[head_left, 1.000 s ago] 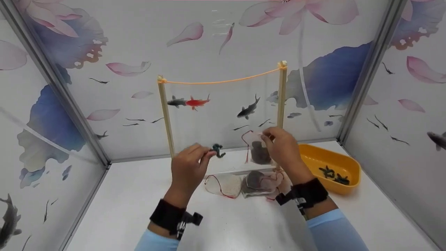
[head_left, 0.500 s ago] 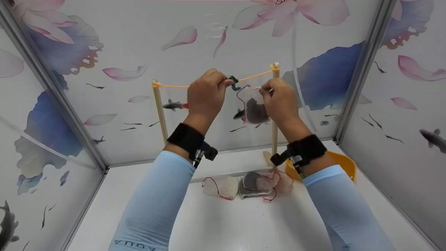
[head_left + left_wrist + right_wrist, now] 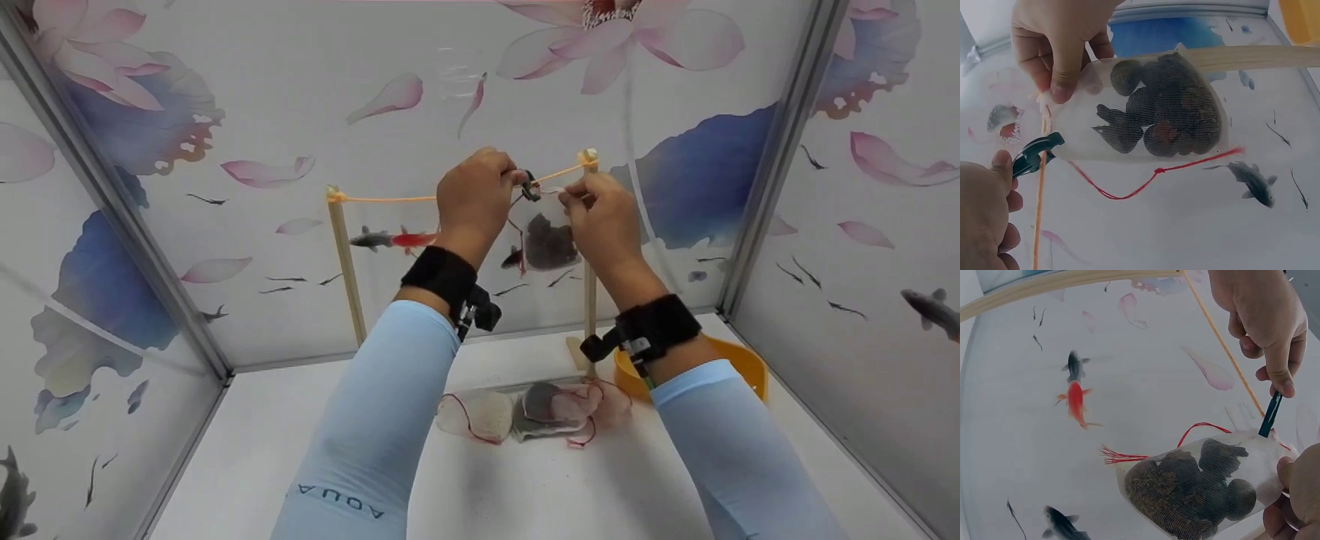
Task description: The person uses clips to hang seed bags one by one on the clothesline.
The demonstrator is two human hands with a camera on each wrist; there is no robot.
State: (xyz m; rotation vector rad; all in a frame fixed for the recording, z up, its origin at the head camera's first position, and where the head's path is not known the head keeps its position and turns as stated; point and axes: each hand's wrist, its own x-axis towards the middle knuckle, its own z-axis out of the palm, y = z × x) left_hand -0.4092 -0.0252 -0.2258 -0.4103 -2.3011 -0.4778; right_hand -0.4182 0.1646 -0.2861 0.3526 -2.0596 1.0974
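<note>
A sheer mesh drawstring bag (image 3: pixel 1157 112) with dark lumpy pieces inside and a red drawstring hangs at the orange cord (image 3: pixel 390 199). My right hand (image 3: pixel 606 221) pinches the bag's top edge near the cord's right end. In my left hand (image 3: pixel 474 199) a dark green clothespin (image 3: pixel 1033 154) is pinched between thumb and fingers. It lies across the cord, and its tip overlaps the bag's top corner in both wrist views.
Wooden posts (image 3: pixel 346 262) hold the cord at each end. Beneath it on the white table (image 3: pixel 525 495) lie a pale mesh bag (image 3: pixel 491 416) and overlapping darker bags (image 3: pixel 551 412). A yellow bin (image 3: pixel 742 367) stands behind my right forearm. Printed panels (image 3: pixel 285 225) enclose the table.
Both hands have risen from low over the table to the cord, carrying the clothespin and the bag. In the last half second, my left hand moved right, bringing the clothespin to the bag's top.
</note>
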